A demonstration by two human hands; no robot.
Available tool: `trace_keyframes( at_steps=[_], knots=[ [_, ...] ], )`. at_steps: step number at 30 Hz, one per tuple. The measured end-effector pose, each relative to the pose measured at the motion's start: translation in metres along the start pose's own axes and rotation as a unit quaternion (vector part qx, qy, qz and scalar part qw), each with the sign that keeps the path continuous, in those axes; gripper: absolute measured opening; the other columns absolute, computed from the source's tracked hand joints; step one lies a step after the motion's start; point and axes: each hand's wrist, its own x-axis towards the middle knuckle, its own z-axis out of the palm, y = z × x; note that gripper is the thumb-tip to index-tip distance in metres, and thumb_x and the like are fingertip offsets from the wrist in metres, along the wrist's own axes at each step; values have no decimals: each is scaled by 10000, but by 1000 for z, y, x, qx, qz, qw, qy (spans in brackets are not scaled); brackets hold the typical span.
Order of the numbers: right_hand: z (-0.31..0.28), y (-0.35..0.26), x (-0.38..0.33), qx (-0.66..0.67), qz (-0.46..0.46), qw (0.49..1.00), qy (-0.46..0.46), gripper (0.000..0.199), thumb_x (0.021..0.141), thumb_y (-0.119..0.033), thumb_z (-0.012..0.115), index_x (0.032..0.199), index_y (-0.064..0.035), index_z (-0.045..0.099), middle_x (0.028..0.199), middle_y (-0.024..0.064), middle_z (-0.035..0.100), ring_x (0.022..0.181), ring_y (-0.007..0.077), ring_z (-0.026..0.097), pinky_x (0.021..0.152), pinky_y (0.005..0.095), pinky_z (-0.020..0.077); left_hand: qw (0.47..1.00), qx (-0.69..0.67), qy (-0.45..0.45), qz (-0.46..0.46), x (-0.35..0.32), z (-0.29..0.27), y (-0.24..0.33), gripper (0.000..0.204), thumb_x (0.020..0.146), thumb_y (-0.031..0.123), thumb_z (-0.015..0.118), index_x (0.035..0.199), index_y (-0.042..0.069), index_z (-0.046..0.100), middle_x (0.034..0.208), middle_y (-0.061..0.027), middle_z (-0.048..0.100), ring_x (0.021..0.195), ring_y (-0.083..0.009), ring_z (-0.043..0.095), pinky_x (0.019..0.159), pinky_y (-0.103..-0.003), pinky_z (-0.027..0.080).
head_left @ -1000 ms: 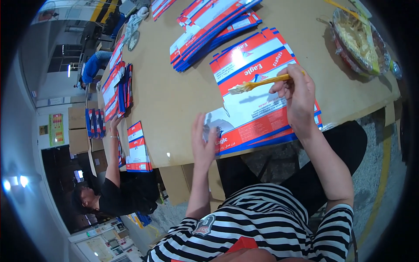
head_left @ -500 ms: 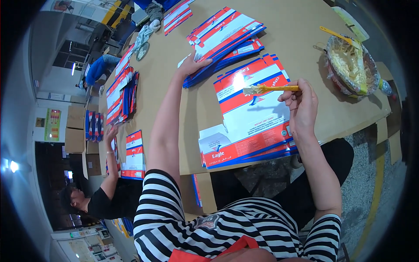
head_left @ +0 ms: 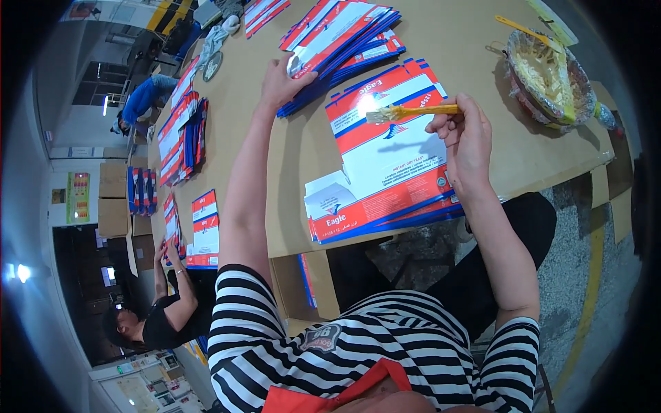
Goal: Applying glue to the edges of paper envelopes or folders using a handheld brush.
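Closed fingers of the right hand pinch the yellow handle of a brush, while the left hand rests its fingers and thumb on a corner of another stack; whether it grips a sheet there, I cannot tell. The brush is held above the near stack of flat cartons, its bristles, loaded with pale paste, pointing to nine o'clock, and its shadow falls on the printed top sheet of red, white and blue. Taking that near stack as the centre of the dial, with twelve straight away from the person, the right hand is at three o'clock, over its edge. A white flap sticks out at eight o'clock. At eleven is the far stack of cartons, its layers fanned, with the left hand at its near-left corner. At two stands a bowl lined with clear plastic and holding pale paste, with a second brush across its rim. More carton stacks lie at nine, and a small stack at eight, beside a co-worker's hands. A crumpled cloth is at ten. All these stacks and the bowl rest on the brown table.
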Motion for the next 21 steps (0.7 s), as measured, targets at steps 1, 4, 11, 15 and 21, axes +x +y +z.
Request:
trace_keyframes(
  at_steps=[1,4,11,15,21],
  knots=[
    [-3,0,1,17,-2,1000,3,256,974,-240,468,874,-19,550,645,51,556,581,97,516,638,253,492,999,-37,28,19,-7,-7,8,868,640,558,765,1325,102,486,1117,-201,537,1089,-356,543,888,-433,446],
    [-3,-6,1,74,3,997,-10,246,970,-225,469,869,-16,549,635,61,560,571,104,517,615,254,490,990,39,92,101,-37,-47,15,817,630,439,805,1295,89,486,1084,-199,520,1030,-355,548,873,-424,446],
    [-9,-36,-7,158,-54,976,-143,301,983,-249,430,873,-6,570,645,97,598,583,152,555,600,241,472,989,-46,5,143,-213,-95,66,932,553,317,842,1361,109,428,1270,-194,406,1203,-360,427,994,-449,394],
    [-6,-17,-18,12,-23,990,-137,345,991,-290,411,827,-18,544,642,72,528,658,174,536,691,294,458,987,-70,-130,69,-280,-59,77,1013,571,287,864,1423,128,341,1353,-196,353,1276,-383,361,1103,-478,292],
    [-10,31,-40,-8,66,993,-100,290,978,-264,481,861,-20,586,633,52,580,577,83,568,552,181,431,989,-52,-127,54,-294,-20,68,1092,545,237,886,1449,124,283,1367,-171,354,1291,-368,350,1138,-495,210]
  ],
)
